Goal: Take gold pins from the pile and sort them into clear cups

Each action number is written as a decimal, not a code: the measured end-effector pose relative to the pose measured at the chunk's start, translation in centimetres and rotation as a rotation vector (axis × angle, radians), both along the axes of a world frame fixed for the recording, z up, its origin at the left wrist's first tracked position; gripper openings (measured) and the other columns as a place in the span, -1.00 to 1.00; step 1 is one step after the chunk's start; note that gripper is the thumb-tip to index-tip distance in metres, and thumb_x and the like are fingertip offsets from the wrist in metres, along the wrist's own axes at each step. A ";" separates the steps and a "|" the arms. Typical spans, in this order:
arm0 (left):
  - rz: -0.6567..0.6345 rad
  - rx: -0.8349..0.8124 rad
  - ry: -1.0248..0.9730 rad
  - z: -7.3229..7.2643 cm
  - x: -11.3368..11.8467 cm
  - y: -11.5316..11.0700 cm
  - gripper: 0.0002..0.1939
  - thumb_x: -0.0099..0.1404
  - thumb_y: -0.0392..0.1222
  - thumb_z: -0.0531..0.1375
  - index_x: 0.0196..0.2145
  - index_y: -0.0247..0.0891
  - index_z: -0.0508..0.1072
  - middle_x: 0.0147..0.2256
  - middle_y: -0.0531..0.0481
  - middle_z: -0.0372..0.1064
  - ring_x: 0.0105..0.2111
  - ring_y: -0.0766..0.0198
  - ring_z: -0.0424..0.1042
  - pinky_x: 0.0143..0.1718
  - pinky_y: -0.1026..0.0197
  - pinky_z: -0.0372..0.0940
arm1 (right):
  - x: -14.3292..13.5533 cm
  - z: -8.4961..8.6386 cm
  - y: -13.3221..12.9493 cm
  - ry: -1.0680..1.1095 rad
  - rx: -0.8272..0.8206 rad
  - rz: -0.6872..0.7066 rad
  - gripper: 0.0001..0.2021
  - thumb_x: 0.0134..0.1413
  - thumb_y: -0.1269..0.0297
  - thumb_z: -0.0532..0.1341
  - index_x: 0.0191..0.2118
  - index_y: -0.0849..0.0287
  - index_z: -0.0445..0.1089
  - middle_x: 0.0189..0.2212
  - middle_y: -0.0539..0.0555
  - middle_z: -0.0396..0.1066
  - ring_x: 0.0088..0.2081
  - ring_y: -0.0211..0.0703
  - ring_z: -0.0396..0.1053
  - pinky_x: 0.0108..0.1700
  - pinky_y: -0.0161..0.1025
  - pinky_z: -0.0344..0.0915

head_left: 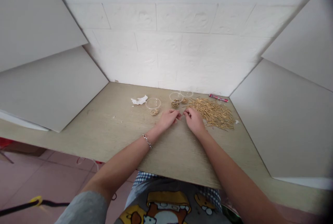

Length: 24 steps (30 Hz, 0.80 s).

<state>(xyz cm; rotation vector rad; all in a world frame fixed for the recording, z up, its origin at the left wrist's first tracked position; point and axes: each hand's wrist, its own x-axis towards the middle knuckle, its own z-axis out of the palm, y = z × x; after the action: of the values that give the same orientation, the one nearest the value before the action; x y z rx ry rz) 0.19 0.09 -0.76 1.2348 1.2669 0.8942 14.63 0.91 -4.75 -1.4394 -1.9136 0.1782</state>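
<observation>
I find the left hand (168, 119) and right hand (194, 121) just apart, curled, whether pinching anything I cannot tell, golden sticks (213, 113) heaped beside the right.

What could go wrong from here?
The right hand sits beside the loose pile of thin golden sticks; brushing it might scatter some.
The left hand is close to a small golden cluster and could knock it.
The slim red item lying behind the pile could roll if bumped.
</observation>
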 end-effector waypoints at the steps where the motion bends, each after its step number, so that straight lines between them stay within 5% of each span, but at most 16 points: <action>1: 0.021 0.030 -0.010 0.0 -0.1 0.0 -0.73 0.16 -0.20 0.06 -0.61 -0.31 0.42 -0.61 0.01 0.36 -0.69 0.43 0.16 -0.60 0.32 0.05 | 0.0 0.0 0.0 -0.020 -0.002 0.007 -0.82 0.07 0.33 0.03 -0.44 0.19 0.34 -0.47 0.08 0.36 -0.40 -0.17 0.27 -0.34 -0.25 0.13; 24: 0.060 0.113 -0.089 -0.7 -0.1 0.4 -0.72 0.15 -0.14 0.06 -0.62 -0.29 0.41 -0.63 0.03 0.33 -0.67 0.43 0.11 -0.60 0.32 0.02 | -0.5 0.5 -0.4 -0.227 -0.042 -0.039 -0.83 0.07 0.35 0.03 -0.46 0.17 0.32 -0.44 0.06 0.43 -0.33 -0.14 0.32 -0.19 -0.14 -0.04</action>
<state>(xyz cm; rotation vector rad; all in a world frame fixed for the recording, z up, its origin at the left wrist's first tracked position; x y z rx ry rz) 0.06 0.47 -1.45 1.2364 1.2019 1.0653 14.16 0.54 -4.22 -1.5802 -2.0712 0.0371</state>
